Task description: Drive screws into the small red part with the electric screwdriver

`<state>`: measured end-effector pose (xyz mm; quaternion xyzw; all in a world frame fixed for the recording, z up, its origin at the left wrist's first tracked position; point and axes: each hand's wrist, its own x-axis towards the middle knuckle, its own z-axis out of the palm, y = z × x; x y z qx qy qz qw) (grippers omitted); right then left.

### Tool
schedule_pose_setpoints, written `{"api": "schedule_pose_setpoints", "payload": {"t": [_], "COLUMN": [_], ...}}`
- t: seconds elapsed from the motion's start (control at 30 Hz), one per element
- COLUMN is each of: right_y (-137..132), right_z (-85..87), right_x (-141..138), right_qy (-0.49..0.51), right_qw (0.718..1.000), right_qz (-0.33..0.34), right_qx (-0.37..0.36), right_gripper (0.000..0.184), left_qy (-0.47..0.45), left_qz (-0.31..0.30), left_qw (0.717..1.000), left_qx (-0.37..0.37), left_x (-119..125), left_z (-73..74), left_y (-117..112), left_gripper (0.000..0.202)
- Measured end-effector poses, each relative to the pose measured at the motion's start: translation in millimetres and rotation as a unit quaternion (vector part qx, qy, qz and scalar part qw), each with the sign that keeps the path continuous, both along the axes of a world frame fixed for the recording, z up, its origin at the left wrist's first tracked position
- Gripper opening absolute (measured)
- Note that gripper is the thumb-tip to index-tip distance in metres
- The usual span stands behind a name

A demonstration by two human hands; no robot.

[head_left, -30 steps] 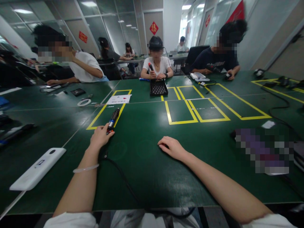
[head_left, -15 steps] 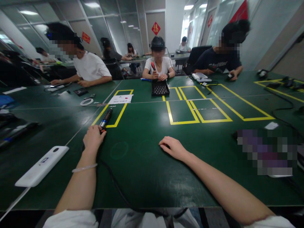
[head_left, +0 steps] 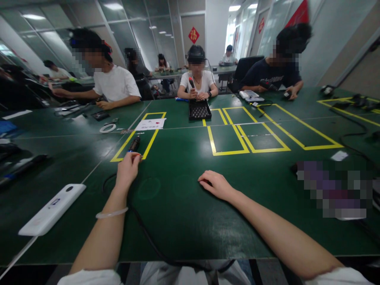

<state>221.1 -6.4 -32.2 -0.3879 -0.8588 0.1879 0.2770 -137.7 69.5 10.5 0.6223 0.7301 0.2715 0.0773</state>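
My left hand (head_left: 128, 170) is closed around the near end of a dark cylindrical tool (head_left: 135, 144), whose exact kind I cannot make out. The tool lies inside a yellow-taped rectangle, its far end pointing away from me, and my fingers cover its near part. A black cable (head_left: 142, 225) runs from beside my left forearm toward my lap. My right hand (head_left: 216, 185) rests on the green table (head_left: 184, 221), its fingers loosely bent and held together, with nothing visible in them.
A white power bank-like box (head_left: 53, 208) with a cord lies at left. A printed sheet (head_left: 151, 124) lies beyond the tool. Across the table, a person has a black tray (head_left: 200, 111). Yellow tape outlines (head_left: 231, 152) mark the surface. A blurred-out object (head_left: 329, 190) lies at right.
My left hand has moved right and slightly forward, and now covers more of the tool's near part. My right hand has stayed put. The person at far left has stretched an arm outward.
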Motion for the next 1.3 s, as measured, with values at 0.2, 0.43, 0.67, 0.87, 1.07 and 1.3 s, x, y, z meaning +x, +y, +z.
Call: {"api": "schedule_pose_setpoints", "payload": {"t": [0.2, 0.43, 0.67, 0.87, 1.07, 1.3], "right_y": [-0.4, -4.9, -1.7, -0.1, -1.4, 0.4], "right_z": [-2.9, 0.3, -0.3, -0.1, 0.1, -3.6], "right_x": [-1.2, -5.8, -4.3, -2.6, -3.0, -2.0], "right_qy": [0.029, 0.067, 0.121, 0.146, 0.188, 0.211], "right_qw": [0.999, 0.996, 0.986, 0.975, 0.962, 0.957], "right_qz": [0.001, 0.035, 0.008, 0.004, 0.008, 0.018], "right_qx": [-0.020, -0.047, -0.117, -0.166, -0.199, -0.197], "right_gripper": [0.015, 0.023, 0.009, 0.023, 0.020, 0.019], "left_qy": [-0.252, -0.269, -0.212, -0.138, -0.141, -0.087], "left_qz": [-0.304, -0.420, -0.422, -0.433, -0.435, -0.427], "left_qw": [0.905, 0.836, 0.864, 0.883, 0.884, 0.896], "left_qx": [-0.160, -0.228, -0.174, -0.113, -0.099, -0.086], "left_x": [98.7, 147.8, 150.6, 154.2, 153.0, 143.1], "left_z": [5.5, -3.6, 0.4, 1.5, -1.3, 3.8], "left_y": [-34.7, -67.9, -73.5, -79.0, -77.2, -66.6], "left_gripper": [0.045, 0.046, 0.045, 0.023, 0.018, 0.026]}}
